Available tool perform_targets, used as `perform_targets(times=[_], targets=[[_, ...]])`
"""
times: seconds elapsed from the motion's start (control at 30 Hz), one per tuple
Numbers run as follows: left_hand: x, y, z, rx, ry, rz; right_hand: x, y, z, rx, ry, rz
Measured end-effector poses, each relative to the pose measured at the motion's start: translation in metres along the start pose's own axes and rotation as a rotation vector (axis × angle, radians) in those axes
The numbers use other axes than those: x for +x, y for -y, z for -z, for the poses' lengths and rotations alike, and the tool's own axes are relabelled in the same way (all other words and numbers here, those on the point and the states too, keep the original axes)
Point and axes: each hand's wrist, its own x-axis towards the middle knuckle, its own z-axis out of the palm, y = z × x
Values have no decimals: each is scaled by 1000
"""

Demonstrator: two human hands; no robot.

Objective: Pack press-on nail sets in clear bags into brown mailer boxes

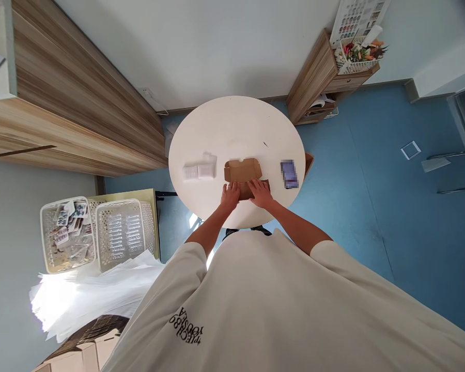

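A small brown cardboard box [243,170] lies on the white round table, its lid with side flaps folded back away from me. My left hand [230,195] grips the left end of the box's near part, fingers bent over it near the crease. At the right end, my right hand [261,194] grips the same part, its fingers angled inward along the crease. The inside of the near part is mostly hidden by my hands. Left of the box are whitish translucent packets [199,171]. A blurred purple pack [289,174] lies to the right.
The round table [236,121] stands near the wall. To my left are a white basket of small packaged items [67,235] and another basket of clear plastic pieces [120,235], beside white sheets [101,292]. A wooden cabinet [313,82] stands at the back right.
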Motion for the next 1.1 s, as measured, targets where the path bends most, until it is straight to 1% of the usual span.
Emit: perform_targets(times=[0.07, 0.13, 0.23, 0.3, 0.4, 0.53, 0.67, 0.73, 0.9, 1.1], targets=[[2, -1, -1, 24, 2, 3, -17, -6, -3, 22, -68, -51], [3, -1, 0, 31, 10, 5, -37, -16, -8, 44, -116, -150], [4, -4, 2, 28, 20, 11, -59, -31, -16, 72, -102, -321], [4, -5, 3, 44, 26, 12, -64, -39, -20, 97, -73, -376], [4, -6, 4, 66, 39, 18, -57, -45, -23, 174, -73, -369], [5, -7, 0, 69, 34, 23, -32, -43, -22, 291, -116, -373], [6, -7, -1, 90, 46, 31, -14, -38, -20, 280, -89, -370], [6, -8, 0, 82, 45, 33, -12, -36, -19, 259, -81, -350], [6, -8, 2, 83, 56, 28, -17, -30, -15, 254, -118, -287], [6, -7, 1, 137, 37, 6, -18, -13, -5, 257, -127, -240]])
